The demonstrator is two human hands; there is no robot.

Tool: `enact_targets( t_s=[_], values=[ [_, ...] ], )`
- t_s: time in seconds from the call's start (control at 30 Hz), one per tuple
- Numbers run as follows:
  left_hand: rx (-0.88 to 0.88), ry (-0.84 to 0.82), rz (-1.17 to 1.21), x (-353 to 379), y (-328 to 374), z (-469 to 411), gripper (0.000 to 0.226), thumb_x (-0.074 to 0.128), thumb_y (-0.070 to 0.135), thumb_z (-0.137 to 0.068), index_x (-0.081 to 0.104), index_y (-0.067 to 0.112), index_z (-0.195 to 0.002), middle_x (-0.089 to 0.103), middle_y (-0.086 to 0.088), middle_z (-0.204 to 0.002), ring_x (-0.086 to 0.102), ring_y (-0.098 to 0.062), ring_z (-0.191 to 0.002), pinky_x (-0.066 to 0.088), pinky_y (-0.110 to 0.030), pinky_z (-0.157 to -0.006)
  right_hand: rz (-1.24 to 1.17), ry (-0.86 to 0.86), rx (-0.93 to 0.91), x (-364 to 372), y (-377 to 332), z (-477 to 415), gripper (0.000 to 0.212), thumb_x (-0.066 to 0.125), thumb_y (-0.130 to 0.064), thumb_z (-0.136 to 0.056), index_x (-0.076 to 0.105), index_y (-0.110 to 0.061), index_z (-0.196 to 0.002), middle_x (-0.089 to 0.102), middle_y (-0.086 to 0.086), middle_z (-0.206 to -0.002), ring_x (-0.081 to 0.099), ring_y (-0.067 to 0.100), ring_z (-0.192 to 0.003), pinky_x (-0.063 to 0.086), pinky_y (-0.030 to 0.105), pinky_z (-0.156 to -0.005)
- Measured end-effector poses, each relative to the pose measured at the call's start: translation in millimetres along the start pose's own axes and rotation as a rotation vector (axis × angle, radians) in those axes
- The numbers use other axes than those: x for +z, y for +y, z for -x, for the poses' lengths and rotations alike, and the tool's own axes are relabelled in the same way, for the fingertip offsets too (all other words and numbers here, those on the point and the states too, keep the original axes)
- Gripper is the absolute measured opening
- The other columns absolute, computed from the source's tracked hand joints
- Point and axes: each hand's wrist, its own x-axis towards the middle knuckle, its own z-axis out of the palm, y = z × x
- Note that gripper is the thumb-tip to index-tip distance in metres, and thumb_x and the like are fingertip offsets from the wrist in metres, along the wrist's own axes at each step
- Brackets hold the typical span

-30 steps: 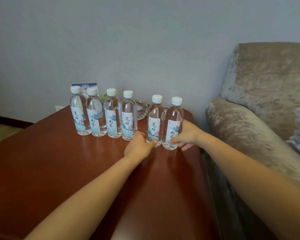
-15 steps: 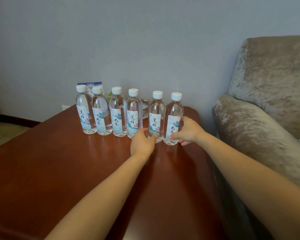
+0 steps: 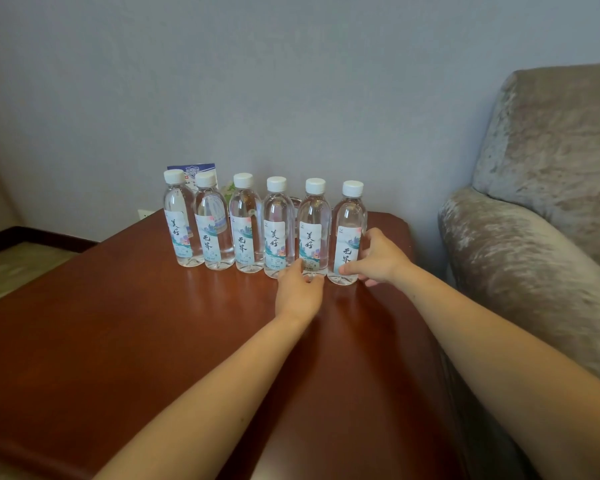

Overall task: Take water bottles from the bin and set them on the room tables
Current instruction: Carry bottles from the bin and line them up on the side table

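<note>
So, six bottles [image 3: 245, 223] upright in row at far end of table [image 3: 153, 323], near wall [image 3: 291, 81]. My left hand [image 3: 298, 292] curled round base of fifth bottle [image 3: 313, 220], thumb one side, fingers [image 3: 290, 270] other. Meanwhile right hand [image 3: 378, 261] wraps last bottle [image 3: 350, 223], thumb on label. Grey sofa [image 3: 534, 237] just right of table. Blue card [image 3: 191, 169] behind leftmost two.

Soft, even light is filling the room, and the table [image 3: 118, 341] is throwing back pale streaks under the bottles [image 3: 245, 223]. Edges are bowing with wide-angle stretch; the near forearms [image 3: 194, 410] are softening slightly.
</note>
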Motion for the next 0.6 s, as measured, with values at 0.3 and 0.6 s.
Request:
enact_targets(
  t_s=[0.3,0.6],
  values=[
    [-0.035,0.014,0.009,0.4,1.5,-0.7,0.054,0.059,0.021,-0.093,0.043,0.008,-0.144,0.045,-0.011,-0.145,0.052,-0.008,-0.095,0.037,-0.020,-0.092,-0.017,-0.009,-0.012,3.1,0.7,-5.0,0.067,0.086,-0.022,-0.073,0.035,-0.025,-0.117,0.063,0.003,-0.124,0.068,0.025,-0.101,0.062,0.042,-0.073],
    [-0.068,0.023,0.061,-5.8,7.8,-1.8,0.059,0.063,0.020,-0.092,0.041,0.006,-0.145,0.045,-0.012,-0.146,0.052,-0.021,-0.126,0.038,-0.026,-0.098,-0.019,-0.001,-0.037,3.7,2.2,-2.6,0.065,0.085,-0.021,-0.075,0.034,-0.027,-0.115,0.065,0.002,-0.118,0.068,0.024,-0.098,0.061,0.040,-0.071]
  ],
)
